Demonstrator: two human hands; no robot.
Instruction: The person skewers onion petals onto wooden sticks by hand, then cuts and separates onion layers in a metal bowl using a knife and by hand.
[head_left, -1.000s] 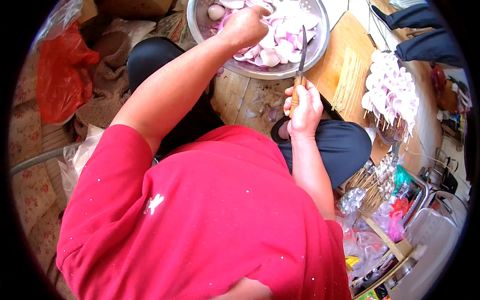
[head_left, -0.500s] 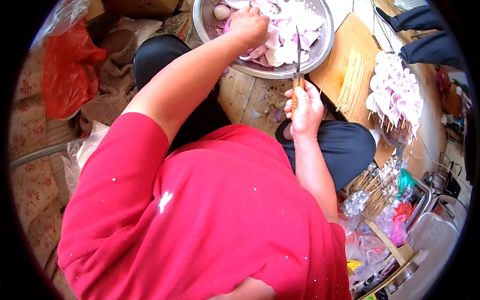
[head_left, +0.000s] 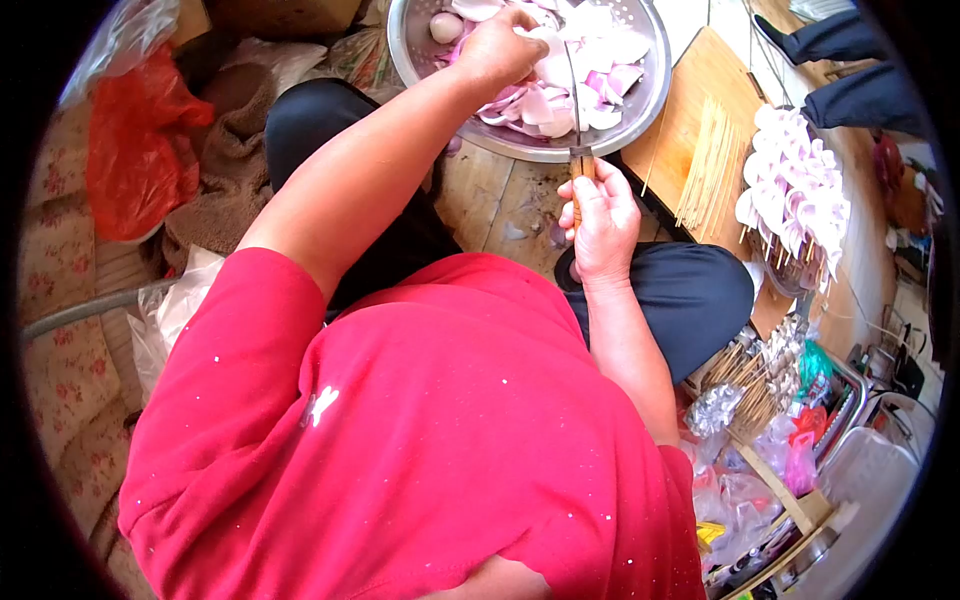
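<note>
My right hand (head_left: 606,222) is closed around the wooden handle of a knife (head_left: 583,168). The thin dark blade points away from me, over the near side of a metal colander (head_left: 655,100). Cut pieces of purple-white onion (head_left: 612,42) fill much of the colander, and a small whole peeled onion (head_left: 446,27) lies at its left side. Above the onions, my left hand (head_left: 497,48) has its fingers pinched on an onion piece (head_left: 554,66) beside the blade. Part of that piece is hidden by my fingers.
To the right, bamboo skewers (head_left: 707,165) lie on a wooden board (head_left: 690,90). Skewered onion pieces (head_left: 792,195) are heaped beside it. Foil-wrapped skewers (head_left: 715,408) and plastic bags stand lower right. Another person's legs (head_left: 865,95) show at upper right. A red bag (head_left: 140,150) hangs left.
My left hand has lifted slightly from among the onions, its fingers now pinched on a piece near the blade. My right hand has moved a little left with the knife, the blade tilting leftward.
</note>
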